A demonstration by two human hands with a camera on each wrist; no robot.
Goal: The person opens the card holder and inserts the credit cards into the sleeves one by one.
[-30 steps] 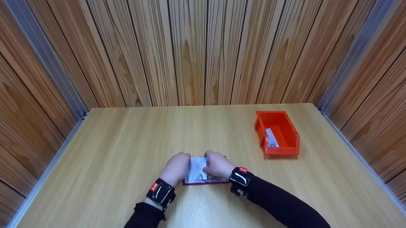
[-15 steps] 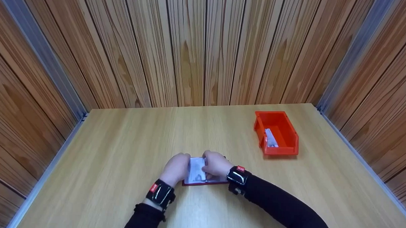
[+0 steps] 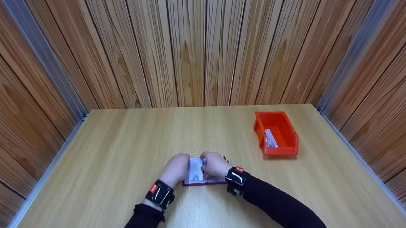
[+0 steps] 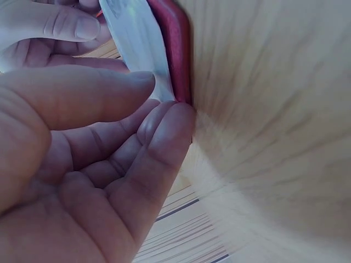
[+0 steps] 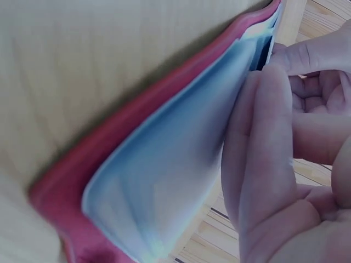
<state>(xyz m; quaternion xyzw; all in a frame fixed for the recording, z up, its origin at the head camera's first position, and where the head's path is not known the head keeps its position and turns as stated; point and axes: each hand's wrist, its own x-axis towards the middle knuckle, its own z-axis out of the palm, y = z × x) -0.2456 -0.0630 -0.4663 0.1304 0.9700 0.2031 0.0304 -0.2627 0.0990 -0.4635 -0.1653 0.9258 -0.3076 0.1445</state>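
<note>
A red-covered holder with translucent plastic pages lies spread on the table. My left hand grips its left edge; in the left wrist view thumb and fingers meet at the corner of the red cover. Over the holder's left half is a pale slip with grey print. My right hand pinches the slip's right edge, thumb on the near side. In the right wrist view a clear page stands raised from the cover, and the right fingers press along its back.
An orange bin stands at the back right of the table, with a pale printed slip leaning inside it. Wood-panelled walls enclose the table behind and at both sides.
My right hand has shifted slightly left with the slip, whose right edge now lies further left over the holder. The left hand keeps its place; the bin has not moved.
</note>
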